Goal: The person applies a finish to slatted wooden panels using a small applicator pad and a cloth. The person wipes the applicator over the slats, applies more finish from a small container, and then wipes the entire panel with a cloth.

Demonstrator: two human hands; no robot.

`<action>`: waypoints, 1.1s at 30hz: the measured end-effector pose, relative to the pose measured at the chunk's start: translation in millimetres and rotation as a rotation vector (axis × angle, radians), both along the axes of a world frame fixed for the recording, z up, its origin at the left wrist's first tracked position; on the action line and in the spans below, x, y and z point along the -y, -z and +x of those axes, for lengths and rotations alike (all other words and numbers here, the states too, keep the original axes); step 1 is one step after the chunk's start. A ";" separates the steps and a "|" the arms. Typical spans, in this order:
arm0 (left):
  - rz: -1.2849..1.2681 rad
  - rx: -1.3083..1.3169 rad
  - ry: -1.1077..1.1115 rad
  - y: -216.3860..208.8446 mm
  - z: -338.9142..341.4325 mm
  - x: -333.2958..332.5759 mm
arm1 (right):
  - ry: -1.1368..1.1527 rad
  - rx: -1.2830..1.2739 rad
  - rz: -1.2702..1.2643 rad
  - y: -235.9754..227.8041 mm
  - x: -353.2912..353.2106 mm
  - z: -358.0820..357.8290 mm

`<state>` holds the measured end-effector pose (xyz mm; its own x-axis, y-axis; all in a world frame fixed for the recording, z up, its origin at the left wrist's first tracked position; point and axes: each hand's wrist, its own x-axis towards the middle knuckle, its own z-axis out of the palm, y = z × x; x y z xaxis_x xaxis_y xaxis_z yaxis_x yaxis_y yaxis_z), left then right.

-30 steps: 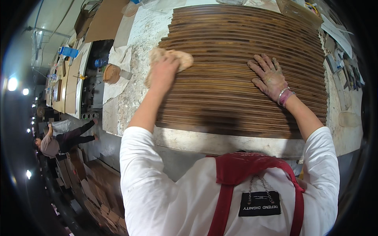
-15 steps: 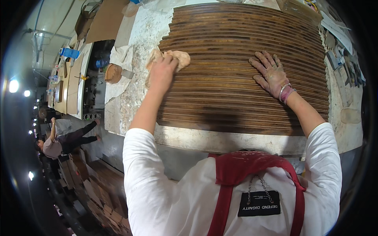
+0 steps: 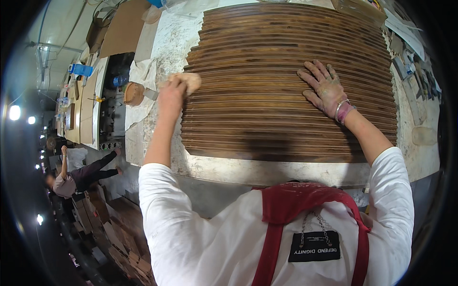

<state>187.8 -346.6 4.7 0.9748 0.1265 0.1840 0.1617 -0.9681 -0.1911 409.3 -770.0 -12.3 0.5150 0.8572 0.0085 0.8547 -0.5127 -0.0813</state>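
Many dark brown wooden strips lie side by side on the worktable, their left ends uneven. My left hand is closed on a peach-coloured cloth at the strips' left ends, partly over the table. My right hand, in a stained thin glove with a bracelet at the wrist, rests flat on the right part of the strips with fingers spread.
Left of the strips, a round brown tub and a small grey block stand on white paper. Several hand tools lie at the right edge. A cardboard sheet is at the back left. Another person is far left.
My left hand has moved left with the cloth, from on top of the strips to their ends. My right hand stays nearly in place. The strips appear shifted slightly left.
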 end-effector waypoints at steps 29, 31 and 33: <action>-0.170 0.208 -0.186 52.7 40.0 -6.3 | -0.009 -0.060 0.091 -4.6 0.1 0.3; -0.520 0.322 -0.564 25.5 63.7 -15.6 | 0.005 -0.066 0.090 0.9 3.6 2.5; -0.466 0.469 -0.300 -1.9 100.1 13.5 | -0.024 -0.037 0.135 3.1 5.7 6.9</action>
